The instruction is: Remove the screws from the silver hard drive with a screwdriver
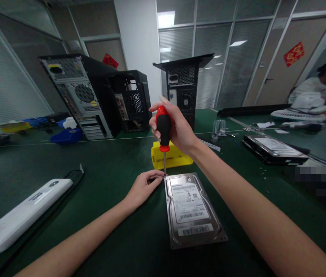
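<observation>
Touching left fingers (157,172), apparently: hard drive (192,206)

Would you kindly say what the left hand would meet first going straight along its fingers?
Likely the screwdriver, whose tip stands at the far corner of the hard drive; depth there is unclear.

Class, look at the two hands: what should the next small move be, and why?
Probably a slight twist of the screwdriver: the right hand grips it nearly upright, it points down at the far left corner of the hard drive, and the left hand has its fingers close by, seemingly placed to steady it.
</observation>
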Motion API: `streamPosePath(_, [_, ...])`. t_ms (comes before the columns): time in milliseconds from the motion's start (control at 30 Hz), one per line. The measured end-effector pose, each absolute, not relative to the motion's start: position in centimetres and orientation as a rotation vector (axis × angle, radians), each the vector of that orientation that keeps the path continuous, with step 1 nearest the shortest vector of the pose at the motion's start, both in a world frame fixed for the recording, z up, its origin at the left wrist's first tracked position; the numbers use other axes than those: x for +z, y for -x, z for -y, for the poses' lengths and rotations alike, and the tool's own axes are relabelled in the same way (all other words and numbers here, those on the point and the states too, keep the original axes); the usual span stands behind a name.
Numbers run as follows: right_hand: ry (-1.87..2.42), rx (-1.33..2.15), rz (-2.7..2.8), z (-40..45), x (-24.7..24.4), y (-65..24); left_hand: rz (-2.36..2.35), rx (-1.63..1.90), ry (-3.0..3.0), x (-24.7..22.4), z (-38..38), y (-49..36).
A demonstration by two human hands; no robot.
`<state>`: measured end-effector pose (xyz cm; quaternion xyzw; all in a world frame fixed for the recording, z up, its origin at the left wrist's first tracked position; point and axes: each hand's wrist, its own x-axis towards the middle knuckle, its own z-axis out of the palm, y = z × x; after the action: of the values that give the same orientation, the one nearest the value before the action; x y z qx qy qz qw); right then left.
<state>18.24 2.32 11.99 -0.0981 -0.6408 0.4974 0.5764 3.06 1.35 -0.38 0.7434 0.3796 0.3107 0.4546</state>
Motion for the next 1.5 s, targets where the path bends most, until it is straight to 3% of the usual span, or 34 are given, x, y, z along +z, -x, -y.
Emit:
streamPosePath(467, [0.274,1.035,1.505,-2.5,11.8,-18.1,-0.926,0.774,-1.824,-0.5,-1.3,-3.1])
streamPosePath(1100, [0.251,1.162,1.543,-2.3,12.1,-18.5,-0.919,0.780,-1.850,-0.5,-1.4,-3.0])
streamPosePath(1500, [0.324,1.017,1.526,-2.9,11.8,-19.1,-0.943,0.772,-1.842,-0.4,-1.3,-2.9])
